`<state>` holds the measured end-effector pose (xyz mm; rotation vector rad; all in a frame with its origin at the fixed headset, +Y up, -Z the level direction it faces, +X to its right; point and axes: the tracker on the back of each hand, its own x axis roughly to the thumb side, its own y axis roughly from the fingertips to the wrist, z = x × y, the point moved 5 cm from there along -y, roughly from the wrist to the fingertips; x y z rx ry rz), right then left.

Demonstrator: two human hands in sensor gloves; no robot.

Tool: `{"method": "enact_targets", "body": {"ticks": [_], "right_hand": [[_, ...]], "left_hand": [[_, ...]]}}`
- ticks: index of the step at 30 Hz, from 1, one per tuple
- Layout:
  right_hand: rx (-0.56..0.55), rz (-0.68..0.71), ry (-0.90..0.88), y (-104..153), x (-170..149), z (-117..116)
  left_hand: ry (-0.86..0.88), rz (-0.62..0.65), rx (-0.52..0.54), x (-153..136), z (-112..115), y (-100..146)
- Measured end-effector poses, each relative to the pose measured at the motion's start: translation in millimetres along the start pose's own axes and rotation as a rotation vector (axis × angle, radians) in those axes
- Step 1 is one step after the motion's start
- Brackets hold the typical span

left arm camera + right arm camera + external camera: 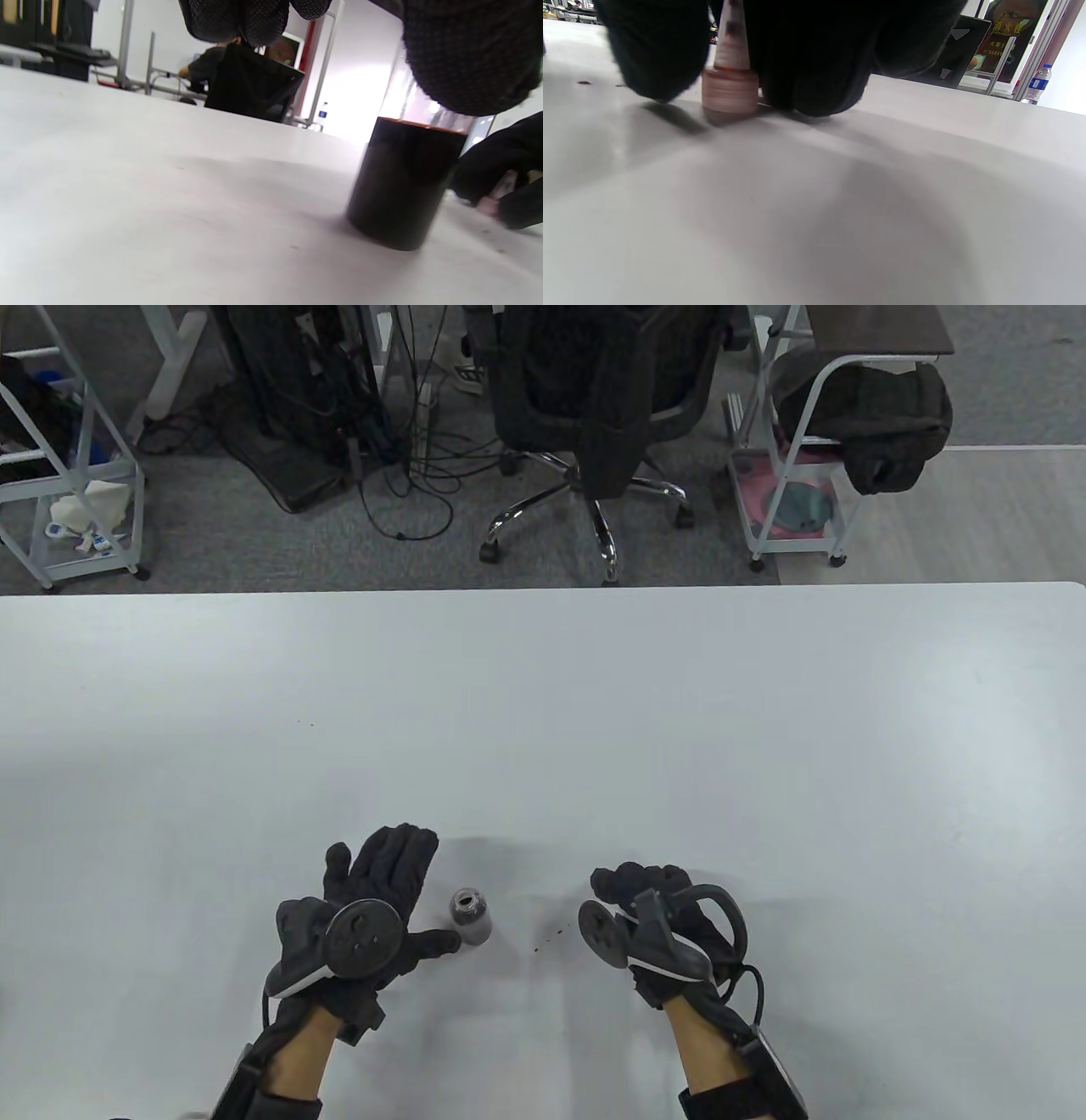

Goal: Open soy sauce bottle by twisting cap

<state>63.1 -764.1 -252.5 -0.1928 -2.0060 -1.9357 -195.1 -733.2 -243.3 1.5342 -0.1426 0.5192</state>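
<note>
The small soy sauce bottle (471, 918) stands upright on the white table (543, 712) with its mouth uncovered; it is dark with sauce in the left wrist view (403, 182). My left hand (386, 899) lies open just left of it, fingers stretched out, and its thumb tip (443, 941) is at the bottle's side. My right hand (636, 895) is curled to the right of the bottle. In the right wrist view its fingers (814, 55) hold the pinkish cone-shaped cap (730, 80), whose base stands on the table.
A few dark sauce drops (551, 937) dot the table between the bottle and my right hand. Beyond the table's far edge stand an office chair (602, 407) and white carts (797, 475).
</note>
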Motion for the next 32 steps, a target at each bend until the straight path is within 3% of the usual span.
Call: {"method": "enact_targets", "body": {"ticks": [8, 14, 19, 32], "right_hand": [[-0.223, -0.030, -0.143, 17, -21, 35], [-0.346, -0.067, -0.253, 35, -47, 53], [-0.390, -0.095, -0.329, 44, -63, 57], [-0.388, -0.094, -0.338, 46, -63, 57]], "left_hand": [[-0.051, -0.037, 0.027, -21, -10, 5], [0.057, -0.037, 0.056, -38, -21, 11], [0.156, -0.028, 0.081, -43, -26, 15], [0.123, -0.027, 0.062, -41, -23, 14]]}}
